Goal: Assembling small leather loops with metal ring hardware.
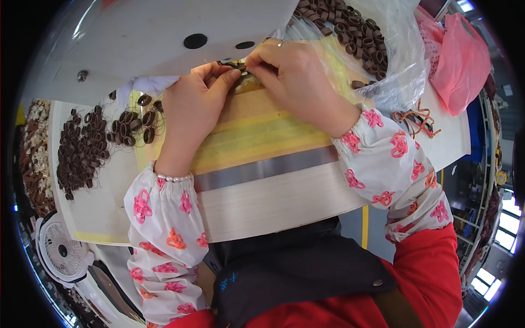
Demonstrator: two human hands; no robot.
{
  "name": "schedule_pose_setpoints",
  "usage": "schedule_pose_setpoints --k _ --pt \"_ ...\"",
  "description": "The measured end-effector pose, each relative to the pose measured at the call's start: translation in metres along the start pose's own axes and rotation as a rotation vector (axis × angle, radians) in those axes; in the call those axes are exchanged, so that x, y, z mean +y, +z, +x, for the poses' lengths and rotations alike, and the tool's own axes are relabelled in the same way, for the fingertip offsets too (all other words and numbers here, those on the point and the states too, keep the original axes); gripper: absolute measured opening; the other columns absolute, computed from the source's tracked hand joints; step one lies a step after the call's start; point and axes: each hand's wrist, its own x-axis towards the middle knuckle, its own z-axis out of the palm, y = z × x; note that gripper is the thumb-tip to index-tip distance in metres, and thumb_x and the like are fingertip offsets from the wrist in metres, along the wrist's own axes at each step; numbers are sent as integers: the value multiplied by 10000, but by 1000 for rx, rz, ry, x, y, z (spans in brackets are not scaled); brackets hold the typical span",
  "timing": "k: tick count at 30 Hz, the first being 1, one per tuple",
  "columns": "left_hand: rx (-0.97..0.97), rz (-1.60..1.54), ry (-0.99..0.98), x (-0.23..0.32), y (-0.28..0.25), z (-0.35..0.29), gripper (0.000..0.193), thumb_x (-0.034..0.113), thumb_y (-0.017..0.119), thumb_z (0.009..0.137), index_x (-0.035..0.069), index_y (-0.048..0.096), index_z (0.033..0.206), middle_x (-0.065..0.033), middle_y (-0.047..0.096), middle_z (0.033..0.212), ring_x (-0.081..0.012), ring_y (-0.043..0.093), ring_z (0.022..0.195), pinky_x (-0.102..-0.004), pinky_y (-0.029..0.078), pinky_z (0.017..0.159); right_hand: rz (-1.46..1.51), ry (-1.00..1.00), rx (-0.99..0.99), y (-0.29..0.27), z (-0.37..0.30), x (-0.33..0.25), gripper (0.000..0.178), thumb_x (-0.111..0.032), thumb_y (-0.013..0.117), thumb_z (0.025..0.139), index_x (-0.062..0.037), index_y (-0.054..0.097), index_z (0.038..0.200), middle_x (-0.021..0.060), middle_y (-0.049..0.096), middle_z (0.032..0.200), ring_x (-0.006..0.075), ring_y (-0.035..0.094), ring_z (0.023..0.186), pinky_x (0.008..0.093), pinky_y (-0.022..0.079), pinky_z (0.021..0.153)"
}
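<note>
My left hand (192, 103) reaches under the head of a white sewing machine (147, 41). Its thumb and forefinger are pinched together beside the small metal parts (240, 68) at the stitching spot. From the other side, my right hand (298, 76), with a ring on one finger, pinches at the same place. The fingertips of both hands almost meet there. Whatever small piece they hold is mostly hidden by the fingers and too small to name. Yellow tape (246, 134) covers the work surface below my hands.
Small brown loops (82, 145) with loose threads lie heaped at the left. More brown loops (363, 41) sit in a clear plastic bag (402, 71) at the far right. Beyond it is a pink bag (462, 63). Orange-handled snips (420, 119) lie near my right sleeve. A white fan (61, 249) stands lower left.
</note>
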Motion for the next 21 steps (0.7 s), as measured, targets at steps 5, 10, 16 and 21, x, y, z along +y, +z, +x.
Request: schedule_pose_setpoints --k 5,10,16,21 --pt "51 41 35 -2 2 0 281 334 608 772 64 667 827 -14 599 569 -121 545 489 -256 405 491 26 98 -26 -4 4 -5 76 -57 608 723 11 578 709 154 580 654 303 571 598 360 449 544" --pt "56 63 80 -8 4 2 277 333 605 771 65 663 808 -18 590 558 -136 552 489 -265 408 485 -12 211 -163 -12 11 -5 120 -85 640 692 -7 555 658 152 562 592 325 566 575 383 449 532" --pt "54 13 88 -12 4 3 261 316 612 769 62 657 809 -21 594 568 -135 551 489 -262 405 483 -86 150 -203 -13 17 -3 158 -106 662 693 24 581 657 130 566 560 249 550 503 322 427 489" --pt "47 -53 29 -14 2 2 248 293 617 765 53 653 818 -17 608 591 -118 564 514 -258 416 499 -99 168 -188 -7 17 -2 161 -138 658 680 -18 562 631 135 576 601 311 581 599 385 457 551"
